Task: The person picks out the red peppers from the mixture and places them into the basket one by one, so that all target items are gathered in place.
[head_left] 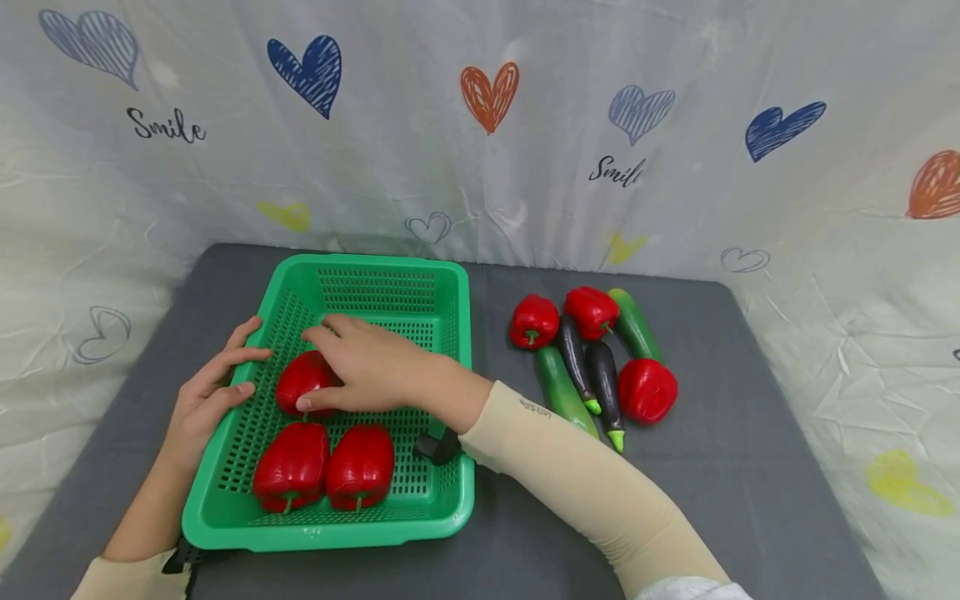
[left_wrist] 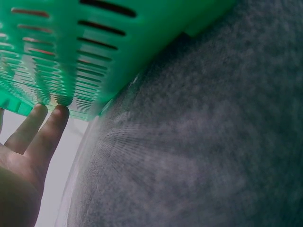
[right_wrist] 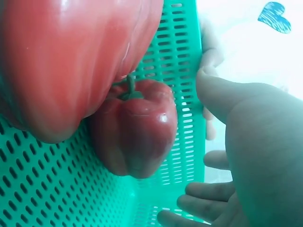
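Note:
A green plastic basket with slotted walls holds three red bell peppers. Two of them, the front left bell pepper and the one beside it, lie with stems toward the front. My right hand is over the third bell pepper, farther back by the left wall. Its thumb and fingers are spread; in the right wrist view they stand apart from that pepper. My left hand rests against the basket's left side with fairly straight fingers, and two fingertips touch the outer wall in the left wrist view.
Right of the basket on the grey cloth lie several vegetables: red bell peppers, dark eggplants and green cucumber-like ones. A white curtain printed with hearts hangs behind the table.

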A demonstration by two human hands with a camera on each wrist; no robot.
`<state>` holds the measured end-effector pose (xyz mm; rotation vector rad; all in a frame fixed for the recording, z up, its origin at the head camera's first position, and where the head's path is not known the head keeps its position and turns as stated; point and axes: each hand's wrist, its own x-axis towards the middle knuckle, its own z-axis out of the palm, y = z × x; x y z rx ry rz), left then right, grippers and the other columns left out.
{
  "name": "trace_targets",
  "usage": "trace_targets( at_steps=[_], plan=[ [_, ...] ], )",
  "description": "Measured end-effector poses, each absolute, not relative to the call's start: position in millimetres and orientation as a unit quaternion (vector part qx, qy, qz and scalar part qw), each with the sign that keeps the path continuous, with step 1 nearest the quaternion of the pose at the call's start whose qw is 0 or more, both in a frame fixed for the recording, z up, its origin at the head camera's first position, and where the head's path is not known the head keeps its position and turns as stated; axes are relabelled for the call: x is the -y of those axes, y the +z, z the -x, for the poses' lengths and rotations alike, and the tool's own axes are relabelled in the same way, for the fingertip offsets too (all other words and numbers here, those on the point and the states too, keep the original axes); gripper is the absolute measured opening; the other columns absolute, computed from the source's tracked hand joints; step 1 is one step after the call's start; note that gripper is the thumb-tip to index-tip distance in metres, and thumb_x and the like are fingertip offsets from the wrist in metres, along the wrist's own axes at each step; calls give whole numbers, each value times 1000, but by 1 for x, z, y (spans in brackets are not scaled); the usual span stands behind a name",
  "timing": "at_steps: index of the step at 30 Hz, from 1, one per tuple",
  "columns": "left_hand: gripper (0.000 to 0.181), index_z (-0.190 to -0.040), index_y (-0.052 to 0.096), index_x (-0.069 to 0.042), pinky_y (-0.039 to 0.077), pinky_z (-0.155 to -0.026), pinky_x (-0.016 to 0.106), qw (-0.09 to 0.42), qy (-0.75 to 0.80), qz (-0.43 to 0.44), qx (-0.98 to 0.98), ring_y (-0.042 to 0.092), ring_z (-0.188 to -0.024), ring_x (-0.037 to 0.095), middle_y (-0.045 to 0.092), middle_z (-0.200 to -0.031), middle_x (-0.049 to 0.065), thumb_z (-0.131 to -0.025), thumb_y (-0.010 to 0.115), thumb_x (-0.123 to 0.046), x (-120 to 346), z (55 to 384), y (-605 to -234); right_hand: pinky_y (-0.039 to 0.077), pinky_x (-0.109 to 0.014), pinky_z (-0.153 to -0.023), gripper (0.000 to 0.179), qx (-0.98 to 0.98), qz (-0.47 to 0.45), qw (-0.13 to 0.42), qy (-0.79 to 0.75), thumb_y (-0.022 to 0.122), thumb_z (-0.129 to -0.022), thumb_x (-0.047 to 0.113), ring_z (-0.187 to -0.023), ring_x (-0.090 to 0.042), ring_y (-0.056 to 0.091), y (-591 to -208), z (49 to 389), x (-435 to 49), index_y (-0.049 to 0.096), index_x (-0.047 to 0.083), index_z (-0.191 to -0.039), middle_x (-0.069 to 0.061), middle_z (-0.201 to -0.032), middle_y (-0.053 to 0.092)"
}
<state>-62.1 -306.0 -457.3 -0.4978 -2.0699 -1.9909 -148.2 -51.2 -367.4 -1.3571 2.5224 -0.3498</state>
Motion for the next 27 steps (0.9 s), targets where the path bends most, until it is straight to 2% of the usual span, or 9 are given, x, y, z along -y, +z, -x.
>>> trace_targets(
  at_steps=[7,12,16,27],
  plan=[
    [39,-135,60,20,33,-114,23,118,-682,188,697,24,-165,19,37,-175,11,-101,41,17,303,62,-454,38,-26,-119,88,-862,474,126,-128,61,-103,68,-145,-16,45,-363,147,48,39,13,-168,-3,-165,44],
    [39,-134,61,18,33,-116,22,118,-682,184,698,25,-164,18,39,-175,8,-100,43,18,304,63,-455,37,-27,-121,87,-859,477,121,-138,62,-104,66,-150,-17,43,-356,144,43,39,12,-169,-5,-168,42],
    [40,-135,62,17,32,-117,22,125,-684,208,688,26,-164,18,39,-174,11,-100,42,19,304,64,-458,36,-28,-123,87,-860,476,122,-140,61,-105,65,-153,-18,40,-352,142,39,38,12,-169,-6,-170,40],
    [38,-136,55,23,30,-117,24,109,-670,183,711,21,-166,18,32,-177,14,-102,41,16,310,64,-461,38,-28,-121,86,-860,467,109,-174,63,-105,63,-151,-17,41,-343,140,20,39,11,-168,-5,-167,42]
  ],
)
